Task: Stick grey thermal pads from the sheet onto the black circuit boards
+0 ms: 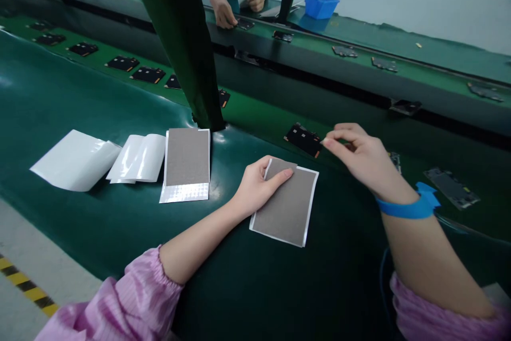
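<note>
My left hand (261, 184) grips a sheet of grey stickers (285, 208) with a white backing, thumb on top, over the green mat. At the edge of a black circuit board (303, 140), my right hand (357, 155) has thumb and forefinger pinched together. Whether anything is between those fingertips cannot be made out. A blue wrist strap (409, 208) circles my right wrist. The board lies flat on the green strip beyond the mat, with two small pale squares on its top. Left of my left hand lies a stack of similar grey sheets (187, 157).
Curled white backing sheets (75, 163) lie at the left. A green post (179, 38) rises in front of me. Several boards (122, 63) line the strip, with another board (451, 186) at right. Across, a co-worker's hand (223, 11) touches a board near a blue bin (321, 7).
</note>
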Tool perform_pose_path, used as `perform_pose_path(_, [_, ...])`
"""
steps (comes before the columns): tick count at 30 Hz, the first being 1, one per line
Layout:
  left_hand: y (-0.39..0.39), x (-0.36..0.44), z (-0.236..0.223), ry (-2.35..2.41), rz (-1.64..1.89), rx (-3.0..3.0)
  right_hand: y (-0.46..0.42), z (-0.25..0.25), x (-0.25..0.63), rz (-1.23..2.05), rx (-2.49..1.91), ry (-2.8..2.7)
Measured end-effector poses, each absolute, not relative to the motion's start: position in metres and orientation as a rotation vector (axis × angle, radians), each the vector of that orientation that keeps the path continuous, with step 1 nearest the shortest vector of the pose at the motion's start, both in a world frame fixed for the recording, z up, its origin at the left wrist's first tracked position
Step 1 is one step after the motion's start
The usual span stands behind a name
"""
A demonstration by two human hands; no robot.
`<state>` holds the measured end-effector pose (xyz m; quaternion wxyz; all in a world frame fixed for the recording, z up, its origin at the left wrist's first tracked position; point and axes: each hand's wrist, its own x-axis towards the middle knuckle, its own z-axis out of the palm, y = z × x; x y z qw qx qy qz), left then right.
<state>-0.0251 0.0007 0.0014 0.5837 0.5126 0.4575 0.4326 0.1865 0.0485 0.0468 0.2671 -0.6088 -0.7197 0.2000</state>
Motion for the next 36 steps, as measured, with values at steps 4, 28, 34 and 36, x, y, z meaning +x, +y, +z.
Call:
perform_pose_path(4, [0.000,-0.026,0.003,1.072,0.994,1.219,0.080,0.015,0.213,0.501,-1.819,-1.800])
perform_pose_path(28, [-0.001,-0.026,0.002,1.077,0.965,1.198,0.059,0.007,0.261,0.464,-2.123,-1.738])
perform_pose_path(34, [-0.001,-0.026,0.004,1.080,0.971,1.197,0.050,0.025,0.243,0.594,-2.084,-1.696])
perform_pose_path(36, [-0.001,-0.026,0.004,1.078,0.975,1.193,0.049,0.038,0.237,0.721,-2.024,-1.571])
